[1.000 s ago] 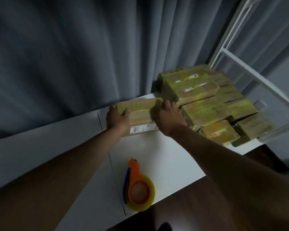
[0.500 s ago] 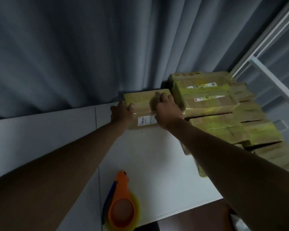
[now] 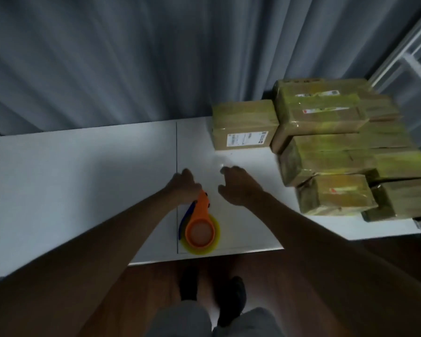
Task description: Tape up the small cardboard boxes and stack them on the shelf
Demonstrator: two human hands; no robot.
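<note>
Your left hand (image 3: 183, 186) sits at the handle end of the orange tape dispenser (image 3: 199, 227); blur keeps you from telling whether it grips. Your right hand (image 3: 236, 187) hovers over the white table (image 3: 83, 178), fingers loosely spread, holding nothing. The taped cardboard box (image 3: 244, 126) with a white label rests at the table's far edge, against the pile of taped boxes (image 3: 345, 154) on its right.

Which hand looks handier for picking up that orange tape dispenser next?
Left, probably. The left hand is right at the handle of the tape dispenser, while the right hand hovers open beside it, over the white table.
</note>
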